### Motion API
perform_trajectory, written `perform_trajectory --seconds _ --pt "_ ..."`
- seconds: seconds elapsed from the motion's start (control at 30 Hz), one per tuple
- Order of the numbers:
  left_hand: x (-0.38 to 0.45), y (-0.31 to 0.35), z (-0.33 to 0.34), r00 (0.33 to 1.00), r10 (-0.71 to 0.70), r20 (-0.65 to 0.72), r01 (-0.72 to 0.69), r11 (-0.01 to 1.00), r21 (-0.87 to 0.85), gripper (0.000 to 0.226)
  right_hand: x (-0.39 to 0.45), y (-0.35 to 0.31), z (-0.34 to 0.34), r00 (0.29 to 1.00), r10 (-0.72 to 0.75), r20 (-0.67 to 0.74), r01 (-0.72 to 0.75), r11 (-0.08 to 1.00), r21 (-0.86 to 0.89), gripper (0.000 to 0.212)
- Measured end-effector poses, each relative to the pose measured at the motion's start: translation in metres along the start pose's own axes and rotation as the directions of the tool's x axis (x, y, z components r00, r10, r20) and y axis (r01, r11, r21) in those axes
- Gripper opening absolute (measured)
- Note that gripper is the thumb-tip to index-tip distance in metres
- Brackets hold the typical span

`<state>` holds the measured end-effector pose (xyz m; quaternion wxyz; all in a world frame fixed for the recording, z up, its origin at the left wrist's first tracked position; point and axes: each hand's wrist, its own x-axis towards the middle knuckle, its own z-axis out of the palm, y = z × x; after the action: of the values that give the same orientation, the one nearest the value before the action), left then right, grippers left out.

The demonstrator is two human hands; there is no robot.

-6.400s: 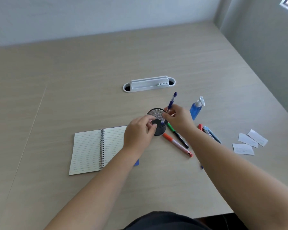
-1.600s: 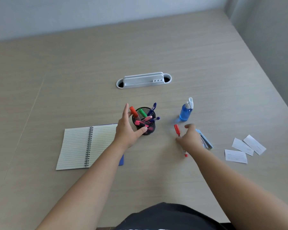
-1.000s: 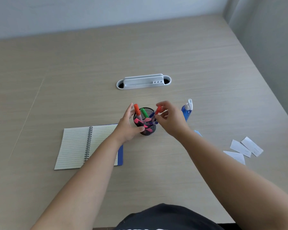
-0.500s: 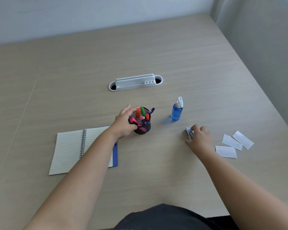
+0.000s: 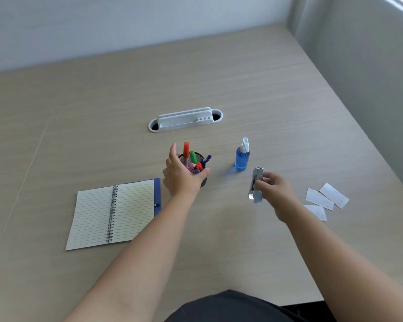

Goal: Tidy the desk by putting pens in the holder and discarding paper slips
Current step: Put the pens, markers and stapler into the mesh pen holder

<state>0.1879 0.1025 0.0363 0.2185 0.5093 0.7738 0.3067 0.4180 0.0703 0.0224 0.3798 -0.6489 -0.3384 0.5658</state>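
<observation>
From the head camera, the left hand [image 5: 180,176] is cupped around the black mesh holder [image 5: 201,180], thumb on its near right side, steadying it; the pens [image 5: 186,152] stand inside (orange, green, red and blue caps showing). The right hand [image 5: 273,190] grips a pale, silvery-blue slim object [image 5: 256,184], held upright above the desk [image 5: 219,240]. Half a second ago that hand was down on the desk at it; now it is lifted. Three paper slips [image 5: 328,196] lie right of the hand.

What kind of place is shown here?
Probably an office desk: a wooden table with a built-in white cable port, an open spiral notebook, and a mesh pen holder.
</observation>
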Motion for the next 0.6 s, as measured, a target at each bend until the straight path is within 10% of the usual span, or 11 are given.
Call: perform_trajectory --seconds 0.33,0.6 --pt "0.03 -0.034 -0.044 0.863 0.154 0.481 -0.103 0.986 -0.13 0.139 -0.002 -0.053 0.048 0.93 -0.334 0.156 0.339 0.941 -0.007 0.028" --pt "0.035 -0.034 -0.053 0.823 0.146 0.549 -0.178 0.984 0.004 0.132 0.0 -0.045 0.089 0.924 -0.334 0.188 0.365 0.915 -0.169 0.022"
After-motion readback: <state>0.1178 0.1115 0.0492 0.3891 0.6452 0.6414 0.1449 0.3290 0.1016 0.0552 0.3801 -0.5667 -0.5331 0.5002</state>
